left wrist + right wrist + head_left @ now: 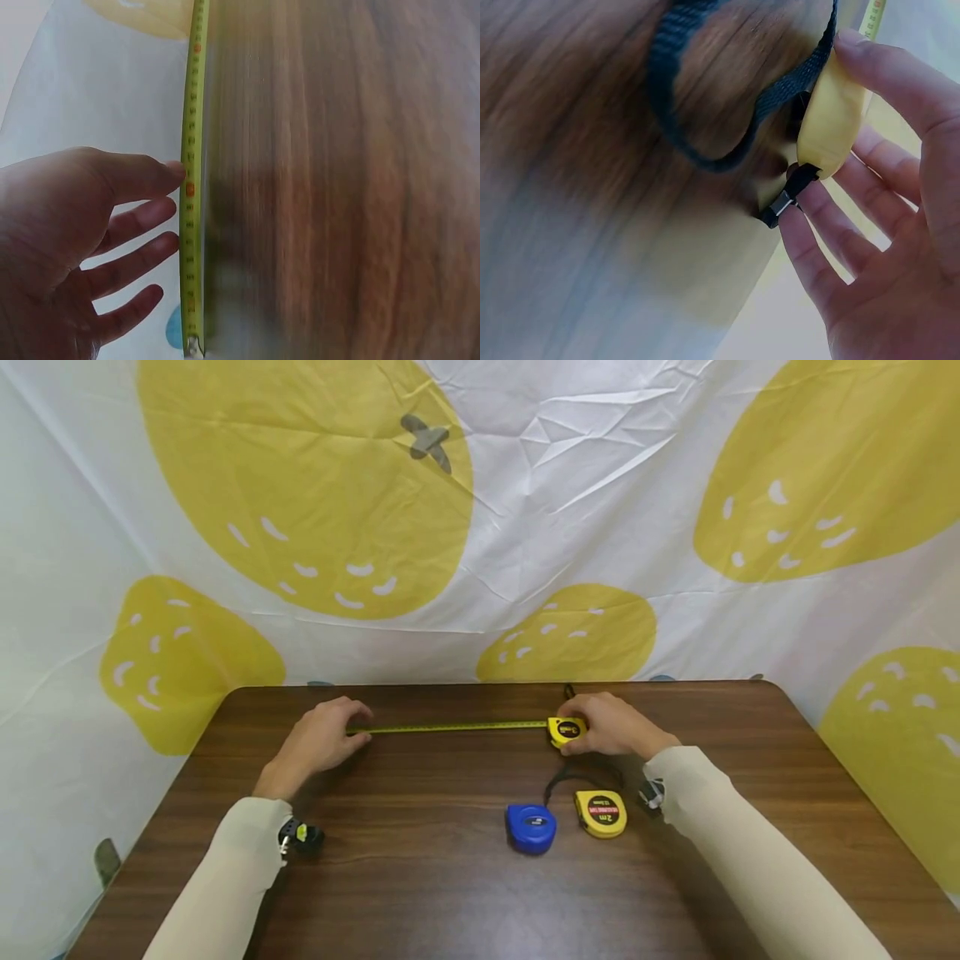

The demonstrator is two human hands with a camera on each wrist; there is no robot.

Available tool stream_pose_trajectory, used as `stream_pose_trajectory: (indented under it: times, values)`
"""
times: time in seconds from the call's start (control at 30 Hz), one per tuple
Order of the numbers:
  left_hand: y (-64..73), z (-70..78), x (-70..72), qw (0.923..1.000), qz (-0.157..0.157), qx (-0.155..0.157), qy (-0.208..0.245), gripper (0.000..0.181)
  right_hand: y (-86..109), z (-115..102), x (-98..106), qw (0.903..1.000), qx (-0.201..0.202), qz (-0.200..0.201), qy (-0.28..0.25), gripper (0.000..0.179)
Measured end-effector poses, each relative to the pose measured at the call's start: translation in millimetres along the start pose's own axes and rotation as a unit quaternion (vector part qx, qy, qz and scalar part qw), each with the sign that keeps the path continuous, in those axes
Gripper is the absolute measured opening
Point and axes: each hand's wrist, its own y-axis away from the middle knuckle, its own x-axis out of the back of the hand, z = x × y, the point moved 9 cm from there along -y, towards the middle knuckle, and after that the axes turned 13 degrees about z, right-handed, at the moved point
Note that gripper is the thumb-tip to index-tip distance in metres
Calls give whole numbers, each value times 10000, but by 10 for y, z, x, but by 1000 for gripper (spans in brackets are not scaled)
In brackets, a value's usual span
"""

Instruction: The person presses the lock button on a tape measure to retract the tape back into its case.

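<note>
In the head view, my right hand [611, 724] grips a yellow tape measure [567, 732] near the back of the table. Its thumb and fingers lie on opposite sides of the case [831, 120], and a dark strap [780, 90] hangs from it. The extended yellow blade [457, 727] runs left to my left hand [324, 735]. In the left wrist view, the thumb and fingers [135, 225] are spread apart at the blade's edge, near its metal end hook [193, 346]; whether they press on it is unclear.
A blue tape measure [532, 828] and a second yellow tape measure [602, 813], marked 2m, lie on the brown wooden table [420, 877] nearer me. A dark strap [564, 774] curves above them. Behind the table hangs a white cloth [517, 543] with yellow fruit shapes.
</note>
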Motion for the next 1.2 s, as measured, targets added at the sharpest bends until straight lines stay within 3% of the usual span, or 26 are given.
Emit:
stream_pose_trajectory:
  times: [0.7, 1.2]
  values:
    - [200, -239, 91, 9992, -219, 326, -34, 22, 267, 280, 129, 9998, -138, 21, -115, 57]
    - [196, -193, 80, 9997, -114, 186, -65, 12, 496, 478, 240, 9997, -214, 27, -107, 59]
